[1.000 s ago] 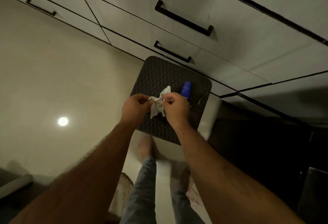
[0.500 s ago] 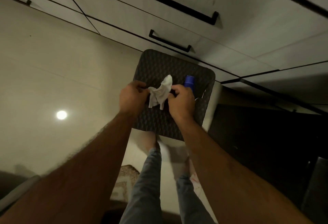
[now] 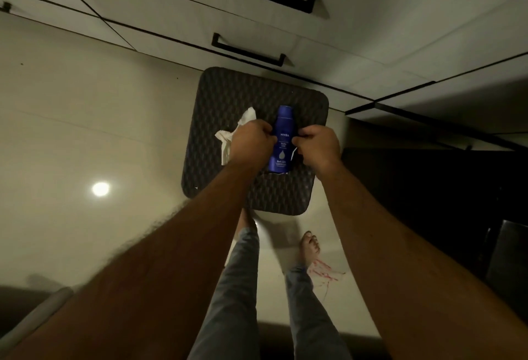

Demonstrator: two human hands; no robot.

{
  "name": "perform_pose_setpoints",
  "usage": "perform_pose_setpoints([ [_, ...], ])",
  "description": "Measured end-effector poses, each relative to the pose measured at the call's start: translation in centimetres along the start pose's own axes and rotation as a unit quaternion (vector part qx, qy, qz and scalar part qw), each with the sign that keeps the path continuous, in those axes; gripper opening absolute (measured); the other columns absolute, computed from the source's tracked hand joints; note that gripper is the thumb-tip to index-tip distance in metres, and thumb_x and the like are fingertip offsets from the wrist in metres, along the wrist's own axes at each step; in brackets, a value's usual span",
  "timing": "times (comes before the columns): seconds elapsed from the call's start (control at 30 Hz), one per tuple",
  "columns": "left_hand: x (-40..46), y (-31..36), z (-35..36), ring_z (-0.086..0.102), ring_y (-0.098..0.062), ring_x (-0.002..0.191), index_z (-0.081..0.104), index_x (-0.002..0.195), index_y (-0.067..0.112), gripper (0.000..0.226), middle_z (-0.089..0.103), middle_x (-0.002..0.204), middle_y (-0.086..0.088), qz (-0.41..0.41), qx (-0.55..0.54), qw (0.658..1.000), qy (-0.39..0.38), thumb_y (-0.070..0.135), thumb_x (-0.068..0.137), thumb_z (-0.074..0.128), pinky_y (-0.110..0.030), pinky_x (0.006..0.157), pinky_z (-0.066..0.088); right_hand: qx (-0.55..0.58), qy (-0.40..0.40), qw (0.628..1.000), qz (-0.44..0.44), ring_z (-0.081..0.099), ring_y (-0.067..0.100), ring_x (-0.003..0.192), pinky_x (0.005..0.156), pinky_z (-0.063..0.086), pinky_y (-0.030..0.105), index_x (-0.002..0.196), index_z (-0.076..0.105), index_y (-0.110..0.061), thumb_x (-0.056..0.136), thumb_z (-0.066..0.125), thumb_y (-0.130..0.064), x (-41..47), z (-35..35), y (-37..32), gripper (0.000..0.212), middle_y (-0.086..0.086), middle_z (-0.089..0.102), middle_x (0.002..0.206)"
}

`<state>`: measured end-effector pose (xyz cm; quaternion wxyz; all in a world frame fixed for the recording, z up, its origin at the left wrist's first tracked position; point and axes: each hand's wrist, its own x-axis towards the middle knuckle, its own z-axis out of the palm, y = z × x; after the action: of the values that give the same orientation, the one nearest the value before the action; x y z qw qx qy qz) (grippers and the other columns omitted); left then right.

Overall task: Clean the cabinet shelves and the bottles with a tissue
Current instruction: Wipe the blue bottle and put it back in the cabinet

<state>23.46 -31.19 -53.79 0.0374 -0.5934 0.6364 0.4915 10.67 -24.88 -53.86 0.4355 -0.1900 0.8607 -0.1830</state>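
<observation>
A blue bottle [image 3: 281, 139] marked NIVEA is held between the two hands, above a dark quilted mat [image 3: 228, 97] that lies on the pale floor [image 3: 85, 108]. The bottle is seen label-up, its cap end pointing toward the cabinet drawers [image 3: 357, 31]. The left hand [image 3: 251, 142] is curled against the bottle's left side, and a crumpled white tissue [image 3: 234, 135] is clasped in that same hand, its loose folds sticking out past the knuckles to the left. The right hand [image 3: 318, 149] is closed on the bottle's right side, thumb and fingers pinched at the edge near the label; a small white scrap shows just beside the thumb, though what it is cannot be told. Two black handles [image 3: 248, 52] are seen on the drawer fronts beyond the mat. Bare feet [image 3: 310, 248] and grey trouser legs [image 3: 234, 288] are visible below the forearms, and red marks [image 3: 323, 271] are seen on the floor near the right foot.
</observation>
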Motion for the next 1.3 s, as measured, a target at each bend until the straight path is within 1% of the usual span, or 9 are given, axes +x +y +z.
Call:
perform_pose_setpoints([
  [0.17,0.7,0.1,0.6,0.063,-0.017,0.098,0.059,0.124,0.016,0.033,0.066,0.113,-0.006,-0.022,0.021,0.999,-0.041,0.023,0.093,0.060,-0.028,0.080,0.050,-0.005,-0.033,0.999,-0.020,0.067,0.023,0.091,0.085,0.056,0.048,0.111,0.067,-0.013,0.088,0.067,-0.019,-0.1,0.8,0.0,0.023,0.007,0.069,0.103],
  [0.37,-1.0,1.3,0.2,0.059,-0.010,0.094,0.057,0.128,0.015,0.035,0.065,0.117,-0.003,0.010,-0.015,1.000,-0.022,0.020,0.093,0.060,-0.024,0.079,0.045,0.101,-0.029,0.994,-0.029,0.066,0.019,0.095,0.089,0.055,0.046,0.111,0.066,-0.019,0.089,0.065,-0.015,-1.5,-0.8,1.1,0.022,0.002,0.069,0.106],
  [0.5,-4.0,3.3,0.4,0.060,-0.014,0.108,0.056,0.129,0.016,0.036,0.063,0.123,-0.003,0.025,-0.041,0.999,-0.006,0.019,0.093,0.060,-0.031,0.092,0.049,0.137,-0.024,0.989,-0.058,0.067,0.016,0.095,0.088,0.056,0.043,0.114,0.066,-0.017,0.090,0.065,-0.013,-3.8,-3.6,1.4,0.024,0.001,0.070,0.107],
  [0.57,-6.2,4.8,0.5,0.059,-0.014,0.109,0.056,0.128,0.015,0.036,0.062,0.123,-0.003,0.032,-0.070,0.997,0.006,0.017,0.092,0.061,-0.030,0.091,0.049,0.142,-0.024,0.987,-0.077,0.067,0.016,0.095,0.087,0.056,0.042,0.113,0.066,-0.016,0.089,0.066,-0.014,-5.5,-5.5,1.5,0.024,0.001,0.070,0.106],
  [0.7,-11.2,7.8,1.1,0.059,-0.009,0.098,0.057,0.125,0.016,0.034,0.062,0.113,0.003,0.054,-0.120,0.991,0.030,0.016,0.091,0.062,-0.031,0.086,0.053,0.150,-0.028,0.980,-0.125,0.066,0.011,0.096,0.083,0.055,0.034,0.111,0.066,-0.021,0.090,0.065,-0.015,-9.0,-9.9,2.1,0.021,-0.005,0.069,0.104],
  [0.83,-16.1,10.4,2.0,0.054,0.003,0.086,0.057,0.120,0.019,0.030,0.056,0.101,0.014,0.088,-0.144,0.985,0.047,0.015,0.091,0.061,-0.021,0.077,0.049,0.172,-0.016,0.970,-0.170,0.067,0.010,0.094,0.077,0.055,0.028,0.114,0.065,-0.018,0.089,0.067,-0.014,-12.6,-14.1,3.8,0.026,-0.004,0.070,0.105],
  [1.07,-25.9,14.2,4.1,0.060,0.001,0.090,0.057,0.109,0.025,0.024,0.059,0.095,0.016,0.142,-0.172,0.973,0.054,0.014,0.089,0.064,-0.019,0.075,0.051,0.195,0.011,0.956,-0.221,0.067,0.014,0.097,0.077,0.056,0.029,0.117,0.063,-0.012,0.088,0.068,-0.010,-20.4,-20.6,7.4,0.030,0.002,0.069,0.108],
  [1.23,-30.0,16.2,5.8,0.062,-0.001,0.092,0.058,0.116,0.018,0.028,0.062,0.100,0.013,0.179,-0.167,0.968,0.052,0.012,0.089,0.064,-0.019,0.075,0.051,0.218,0.053,0.946,-0.235,0.067,0.014,0.096,0.085,0.058,0.040,0.111,0.065,-0.017,0.086,0.070,-0.012,-24.3,-23.4,9.8,0.026,0.000,0.070,0.105],
  [1.3,-31.5,16.5,7.0,0.062,-0.001,0.092,0.058,0.116,0.019,0.028,0.063,0.100,0.014,0.197,-0.153,0.966,0.060,0.014,0.089,0.064,-0.019,0.075,0.051,0.233,0.061,0.942,-0.232,0.067,0.011,0.095,0.087,0.057,0.040,0.111,0.065,-0.019,0.086,0.070,-0.012,-25.5,-24.2,11.3,0.026,-0.003,0.070,0.103],
])
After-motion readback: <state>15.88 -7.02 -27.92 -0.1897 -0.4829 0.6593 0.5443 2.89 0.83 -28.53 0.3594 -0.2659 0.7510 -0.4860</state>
